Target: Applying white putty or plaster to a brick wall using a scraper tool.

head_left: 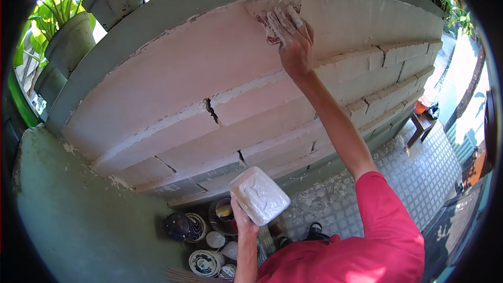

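Observation:
My right hand [297, 47] reaches up to the wall, its fingers coated in white paste. They press a flat, paste-smeared putty spreader [260, 10] with reddish patches against the top of the wall, just under the ledge. Much of the spreader is hidden by the fingers and paste. Lower down, my left hand [244, 217] grips a shallow white plastic tub [260, 196] from below and the side. White paste with an uneven surface lies in the tub. The wall [209, 68] is partly pale and smooth, with stepped blocks and dark cracks below.
A green-grey ledge [173, 5] runs above the wall, with potted plants [70, 42] at the left. A green side wall [78, 204] stands at left. Buckets and containers [206, 263] crowd the floor by my left arm. A small stool [421, 127] stands far right on the tiles.

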A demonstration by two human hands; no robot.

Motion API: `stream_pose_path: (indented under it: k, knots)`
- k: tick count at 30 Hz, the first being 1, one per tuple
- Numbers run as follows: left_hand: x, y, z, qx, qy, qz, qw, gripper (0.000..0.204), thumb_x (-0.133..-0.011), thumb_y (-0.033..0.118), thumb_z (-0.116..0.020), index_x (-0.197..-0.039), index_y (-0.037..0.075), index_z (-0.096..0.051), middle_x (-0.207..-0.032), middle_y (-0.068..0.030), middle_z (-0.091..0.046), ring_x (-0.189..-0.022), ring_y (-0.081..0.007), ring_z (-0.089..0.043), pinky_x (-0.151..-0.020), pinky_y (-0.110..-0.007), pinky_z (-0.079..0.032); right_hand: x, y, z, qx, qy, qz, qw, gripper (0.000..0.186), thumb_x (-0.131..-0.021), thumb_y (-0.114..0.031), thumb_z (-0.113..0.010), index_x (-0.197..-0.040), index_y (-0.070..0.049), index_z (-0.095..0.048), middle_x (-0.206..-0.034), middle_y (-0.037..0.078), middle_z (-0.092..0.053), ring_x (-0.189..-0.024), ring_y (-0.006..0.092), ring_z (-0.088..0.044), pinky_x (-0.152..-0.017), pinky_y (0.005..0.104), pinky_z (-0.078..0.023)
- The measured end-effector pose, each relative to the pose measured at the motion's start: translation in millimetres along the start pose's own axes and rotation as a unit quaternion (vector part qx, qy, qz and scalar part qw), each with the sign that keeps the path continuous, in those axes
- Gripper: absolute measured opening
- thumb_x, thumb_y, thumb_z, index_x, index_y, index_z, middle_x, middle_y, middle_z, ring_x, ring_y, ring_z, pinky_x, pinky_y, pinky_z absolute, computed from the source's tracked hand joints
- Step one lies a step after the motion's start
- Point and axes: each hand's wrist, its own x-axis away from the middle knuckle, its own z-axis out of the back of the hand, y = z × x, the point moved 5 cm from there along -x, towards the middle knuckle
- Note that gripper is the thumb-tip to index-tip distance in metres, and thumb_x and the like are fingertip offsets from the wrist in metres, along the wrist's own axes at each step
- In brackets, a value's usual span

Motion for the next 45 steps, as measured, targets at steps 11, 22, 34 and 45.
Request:
stream_pose_path:
  k: [11, 22, 34, 45]
  knots:
    - [0, -5, 13, 0.022, 0.004, -0.001, 1.000, 0.049, -0.099, 0.044, -0.032, -0.130, 0.009, -0.046, -0.122, -0.0084, -0.057, -0.108, -0.0251, -0.059, -0.092, -0.040, -0.050, 46, -8, 30, -0.046, -0.101, -0.046, 0.993, 0.048, -0.069, 0.008, -0.059, -0.114, -0.009, -0.067, -0.125, 0.007, -0.060, -0.124, 0.0252, -0.049, -0.101, 0.0413, -0.035]
    - [4, -12, 17, 0.026, 0.001, 0.001, 1.000, 0.050, -0.099, 0.044, -0.032, -0.133, 0.009, -0.045, -0.126, -0.0089, -0.055, -0.112, -0.0258, -0.057, -0.094, -0.041, -0.049, 0, -44, -11, -0.023, -0.035, -0.011, 0.999, 0.040, -0.074, 0.000, -0.059, -0.113, -0.009, -0.067, -0.123, 0.006, -0.061, -0.124, 0.0250, -0.050, -0.101, 0.0410, -0.034]
    - [18, 11, 27, 0.023, 0.007, -0.014, 1.000, 0.050, -0.099, 0.044, -0.031, -0.132, 0.008, -0.045, -0.124, -0.0096, -0.057, -0.111, -0.0254, -0.058, -0.095, -0.041, -0.049, -17, -94, -22, -0.047, -0.054, -0.006, 0.997, 0.043, -0.072, 0.001, -0.061, -0.114, -0.008, -0.067, -0.124, 0.006, -0.061, -0.125, 0.0239, -0.049, -0.097, 0.0413, -0.035]
    - [35, 28, 44, 0.031, 0.025, -0.021, 0.999, 0.050, -0.100, 0.044, -0.031, -0.131, 0.008, -0.046, -0.124, -0.0097, -0.057, -0.110, -0.0258, -0.058, -0.094, -0.040, -0.049, -10, -131, -15, -0.115, -0.055, -0.034, 0.991, 0.043, -0.072, 0.003, -0.057, -0.112, -0.008, -0.067, -0.123, 0.007, -0.062, -0.124, 0.0234, -0.051, -0.094, 0.0424, -0.036]
